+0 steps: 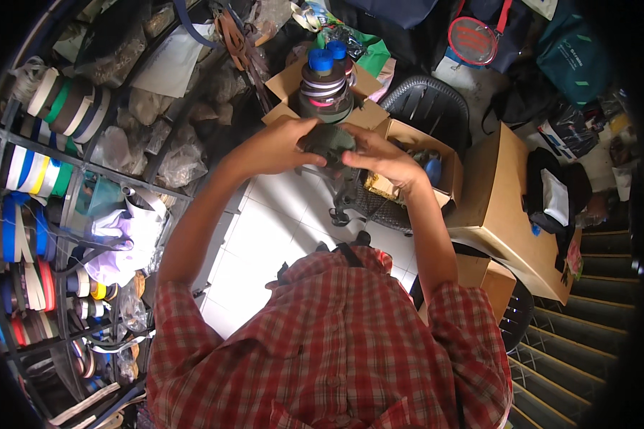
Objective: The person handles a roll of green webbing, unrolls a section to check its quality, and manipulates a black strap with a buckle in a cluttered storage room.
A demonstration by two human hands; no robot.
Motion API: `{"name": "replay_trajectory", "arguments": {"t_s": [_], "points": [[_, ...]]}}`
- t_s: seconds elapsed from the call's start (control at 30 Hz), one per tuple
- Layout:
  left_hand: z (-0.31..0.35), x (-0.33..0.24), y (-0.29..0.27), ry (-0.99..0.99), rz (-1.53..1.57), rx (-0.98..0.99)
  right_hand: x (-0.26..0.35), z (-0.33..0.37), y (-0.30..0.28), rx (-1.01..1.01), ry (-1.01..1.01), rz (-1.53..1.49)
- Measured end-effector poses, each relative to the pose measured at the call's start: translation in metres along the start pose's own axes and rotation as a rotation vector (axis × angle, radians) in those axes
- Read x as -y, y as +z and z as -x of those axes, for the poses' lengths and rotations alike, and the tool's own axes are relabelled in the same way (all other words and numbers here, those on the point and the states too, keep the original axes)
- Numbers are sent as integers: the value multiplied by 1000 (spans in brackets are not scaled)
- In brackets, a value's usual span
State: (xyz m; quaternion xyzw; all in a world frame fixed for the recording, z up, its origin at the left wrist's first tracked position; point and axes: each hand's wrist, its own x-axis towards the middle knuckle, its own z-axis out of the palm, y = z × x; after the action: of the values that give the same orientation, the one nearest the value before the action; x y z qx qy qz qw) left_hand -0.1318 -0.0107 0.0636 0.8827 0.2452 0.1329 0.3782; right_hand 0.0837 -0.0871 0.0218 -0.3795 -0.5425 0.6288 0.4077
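Observation:
Both arms reach forward, and between them I hold a dark olive-green roll that looks like wound webbing. My left hand is closed on its left side, with the thumb near the front. From the right, my right hand grips the same roll, thumb pressed on its face. Just beyond my hands stands an open cardboard box with stacked strap rolls in dark, white and pink bands. Two small blue rolls sit on top of the stacks.
Metal shelves full of strap rolls and plastic bags line the left. Right of my hands, a mesh chair carries a smaller open box. A large cardboard box stands farther right, beside slatted steps or racking. White floor tiles show below.

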Motion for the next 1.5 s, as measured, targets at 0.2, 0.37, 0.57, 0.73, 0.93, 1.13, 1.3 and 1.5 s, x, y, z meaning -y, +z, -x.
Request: {"name": "replay_trajectory", "arguments": {"t_s": [0.2, 0.37, 0.57, 0.73, 0.93, 1.13, 1.3, 1.5], "points": [[6, -7, -16, -25, -88, 90, -11, 0, -3, 78, 21, 362], [14, -18, -64, -201, -188, 36, -1, 15, -11, -96, 95, 360], [30, -10, -94, -6, -246, 14, 0, 25, -15, -28, -24, 510], [39, -17, -117, -95, -79, 11, 5, 34, -23, 59, -293, 540], [50, -21, -134, -284, -71, 19, 6, 43, -32, -104, -66, 724], [67, -10, -140, -244, -1, -67, -2, 46, -22, -226, -324, 890], [85, -9, -153, -289, -129, -166, -7, 56, -21, -441, -61, 760], [107, 5, -169, -285, 1, -314, -24, 74, -7, -515, -407, 827]]}}
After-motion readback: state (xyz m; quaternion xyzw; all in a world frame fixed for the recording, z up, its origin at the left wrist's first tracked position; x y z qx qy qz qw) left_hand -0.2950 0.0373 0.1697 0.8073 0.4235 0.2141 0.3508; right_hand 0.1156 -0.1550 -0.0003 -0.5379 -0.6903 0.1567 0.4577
